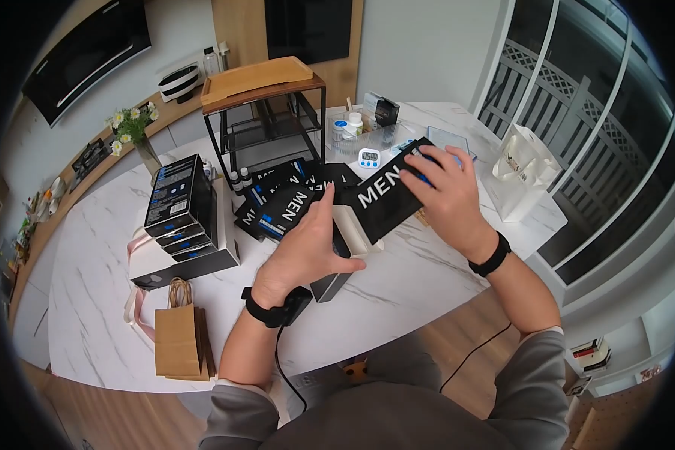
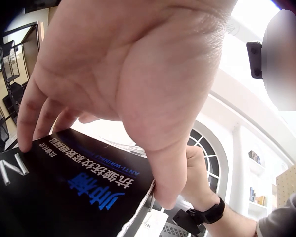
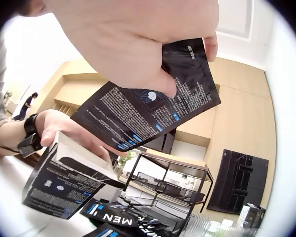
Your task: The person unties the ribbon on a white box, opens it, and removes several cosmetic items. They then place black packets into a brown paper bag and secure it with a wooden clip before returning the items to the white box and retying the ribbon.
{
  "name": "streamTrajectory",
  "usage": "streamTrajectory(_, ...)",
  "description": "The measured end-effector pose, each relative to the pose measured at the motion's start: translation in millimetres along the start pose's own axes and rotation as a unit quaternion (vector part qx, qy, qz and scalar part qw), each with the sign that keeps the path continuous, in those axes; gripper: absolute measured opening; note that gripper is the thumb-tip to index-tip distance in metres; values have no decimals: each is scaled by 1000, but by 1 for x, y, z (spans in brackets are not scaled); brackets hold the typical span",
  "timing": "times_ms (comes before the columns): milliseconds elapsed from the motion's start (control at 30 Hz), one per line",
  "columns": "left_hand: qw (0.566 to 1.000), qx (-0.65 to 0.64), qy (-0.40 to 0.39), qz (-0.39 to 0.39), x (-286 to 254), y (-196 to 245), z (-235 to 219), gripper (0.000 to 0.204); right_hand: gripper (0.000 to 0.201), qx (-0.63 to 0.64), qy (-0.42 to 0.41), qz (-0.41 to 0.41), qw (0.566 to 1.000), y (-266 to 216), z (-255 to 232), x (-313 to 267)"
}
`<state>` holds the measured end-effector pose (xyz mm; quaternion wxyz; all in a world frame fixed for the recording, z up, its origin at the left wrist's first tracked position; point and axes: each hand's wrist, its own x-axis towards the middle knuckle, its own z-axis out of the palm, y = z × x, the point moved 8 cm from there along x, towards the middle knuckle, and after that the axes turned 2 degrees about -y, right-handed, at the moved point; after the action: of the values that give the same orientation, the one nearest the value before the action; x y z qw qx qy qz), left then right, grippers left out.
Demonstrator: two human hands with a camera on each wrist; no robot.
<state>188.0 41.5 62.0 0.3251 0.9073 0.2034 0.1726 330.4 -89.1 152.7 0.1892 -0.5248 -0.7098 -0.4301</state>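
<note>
Head view has the right hand holding a black sachet, its large MEN lettering visible, above the table near the mouth of an open box. Right wrist view alone reveals the sachet's densely printed back, pinched between thumb and fingers. Only the left wrist view shows the box's large blue characters, the left hand gripping it, thumb and fingers on different sides.

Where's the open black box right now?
In the head view, near the centre, the open black box is gripped by the left hand, just below-left of the packet in the right hand.
</note>
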Motion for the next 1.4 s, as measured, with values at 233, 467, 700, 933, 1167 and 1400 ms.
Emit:
streamTrajectory(233, 998, 36, 13, 49, -2, 7, 11, 140, 26, 1, -28, -56, 998, -27, 10, 0)
streamTrajectory(467, 999, 33, -25, -3, -1, 7, 16, 139, 34, 35, -67, -111, 991, -68, 23, 2)
streamTrajectory(700, 1000, 28, -7, -5, 1, -2, 19, 140, 40, 119, -71, -59, 989, -60, 27, 11)
streamTrajectory(933, 999, 49, 6, -19, 1, -9, 23, 138, 44, 131, -130, 64, 981, -14, 102, -12)
streamTrajectory(1167, 999, 5, 3, 35, -4, -6, 26, 116, 63, 292, -254, 23, 922, -29, 259, -32)
streamTrajectory(1400, 993, -15, -115, -6, -15, -1, 29, 117, 68, 221, -229, -119, 940, -99, 291, 10)
